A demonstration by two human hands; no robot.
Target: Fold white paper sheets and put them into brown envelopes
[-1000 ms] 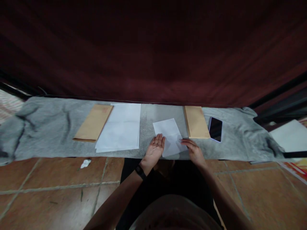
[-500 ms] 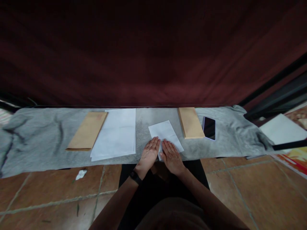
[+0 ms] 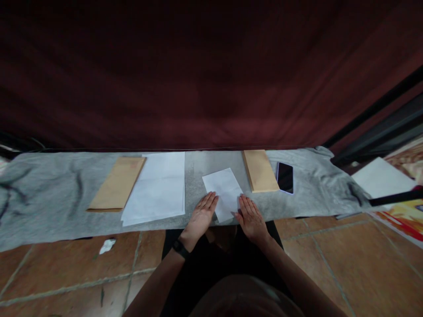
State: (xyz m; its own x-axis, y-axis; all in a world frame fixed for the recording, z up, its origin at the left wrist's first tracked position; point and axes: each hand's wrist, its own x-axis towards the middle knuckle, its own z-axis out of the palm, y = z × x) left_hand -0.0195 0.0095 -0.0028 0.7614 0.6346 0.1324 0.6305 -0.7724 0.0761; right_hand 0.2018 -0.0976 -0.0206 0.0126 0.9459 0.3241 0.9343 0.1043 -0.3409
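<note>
A white sheet of paper (image 3: 225,190), smaller than the sheets to its left and apparently folded, lies flat and slightly turned on the grey cloth in front of me. My left hand (image 3: 204,211) rests palm down at its left edge, fingers stretched out and close together. On the opposite side, my right hand (image 3: 251,216) lies flat at the right edge, its fingers extended and thumb pointing inward. Neither hand grips anything. A dark band circles my left wrist.
Larger white sheets (image 3: 158,189) lie to the left, beside a brown envelope stack (image 3: 116,185). Another brown stack (image 3: 261,171) and a phone (image 3: 285,178) lie to the right. Grey cloth (image 3: 317,189) covers the narrow surface; a dark red curtain (image 3: 211,101) hangs behind.
My right hand has slid right, from the middle of the folded paper to its right edge. My left hand stays near the left edge. The view has shifted slightly.
</note>
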